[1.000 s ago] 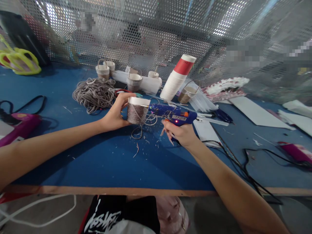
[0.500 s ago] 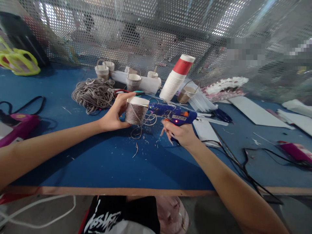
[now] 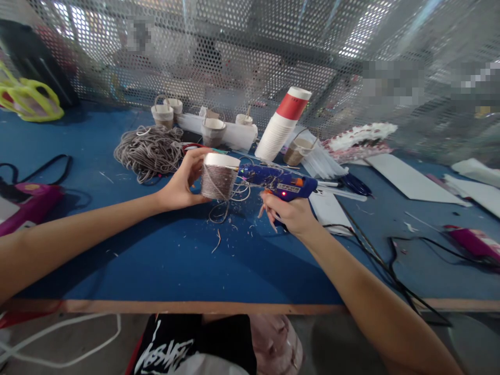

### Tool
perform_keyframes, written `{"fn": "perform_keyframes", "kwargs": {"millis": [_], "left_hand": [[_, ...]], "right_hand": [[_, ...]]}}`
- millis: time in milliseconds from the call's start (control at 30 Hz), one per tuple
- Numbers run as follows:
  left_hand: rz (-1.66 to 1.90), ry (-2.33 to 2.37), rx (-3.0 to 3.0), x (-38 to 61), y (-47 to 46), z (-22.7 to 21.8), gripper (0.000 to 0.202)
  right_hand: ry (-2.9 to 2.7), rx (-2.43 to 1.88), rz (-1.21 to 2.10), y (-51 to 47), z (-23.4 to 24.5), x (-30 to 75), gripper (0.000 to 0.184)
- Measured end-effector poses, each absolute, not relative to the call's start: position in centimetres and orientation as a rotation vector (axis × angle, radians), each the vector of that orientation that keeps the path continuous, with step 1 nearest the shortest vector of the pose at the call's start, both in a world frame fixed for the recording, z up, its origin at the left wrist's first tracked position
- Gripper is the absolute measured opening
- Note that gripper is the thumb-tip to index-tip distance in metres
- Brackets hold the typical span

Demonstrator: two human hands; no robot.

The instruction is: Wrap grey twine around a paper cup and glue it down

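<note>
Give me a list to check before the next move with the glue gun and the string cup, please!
1. Cup held: ok, the left grip is around its side.
2. Glue gun held: ok, the right grip is on its handle.
3. Light on: ok, it glows red.
4. Nozzle away from the left grip: ok, there is a gap between them.
5. Glue hot: cannot tell from a picture.
6. Table free of scraps: not ok, some lie below the cup.

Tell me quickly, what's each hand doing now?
Left hand: holding a cord-wrapped cup.
Right hand: closed around a blue glue gun.
</note>
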State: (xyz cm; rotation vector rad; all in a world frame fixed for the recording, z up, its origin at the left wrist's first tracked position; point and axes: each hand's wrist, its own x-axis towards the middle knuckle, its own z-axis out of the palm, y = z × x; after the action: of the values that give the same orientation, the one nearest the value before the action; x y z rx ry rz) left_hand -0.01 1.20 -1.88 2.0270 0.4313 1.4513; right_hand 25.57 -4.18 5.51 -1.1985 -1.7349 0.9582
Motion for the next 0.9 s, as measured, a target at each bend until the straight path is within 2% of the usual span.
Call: {"fn": "perform_keyframes", "kwargs": {"millis": [167, 333, 533, 900], "left_hand": [[1.475, 0.453, 2.071, -0.10, 1.16, -1.73, 0.086], [1.475, 0.506, 2.118, -0.13, 0.81, -1.55, 0.099], [1.438, 0.503, 2.138, -0.19, 0.60, -1.22, 0.087], [1.467, 0.418, 2.047, -0.06, 1.18, -1.65, 0.087]], "right_hand": [[-1.740, -1.219, 0.961, -4.23, 5.47, 25.56, 0.036], [-1.761, -1.181, 0.998, -4.20, 5.40, 25.45, 0.042], [-1.725, -1.184, 1.021, -4.34, 5.38, 25.48, 0.037], [-1.731, -1.210, 0.997, -4.28, 5.33, 25.81, 0.034]]}}
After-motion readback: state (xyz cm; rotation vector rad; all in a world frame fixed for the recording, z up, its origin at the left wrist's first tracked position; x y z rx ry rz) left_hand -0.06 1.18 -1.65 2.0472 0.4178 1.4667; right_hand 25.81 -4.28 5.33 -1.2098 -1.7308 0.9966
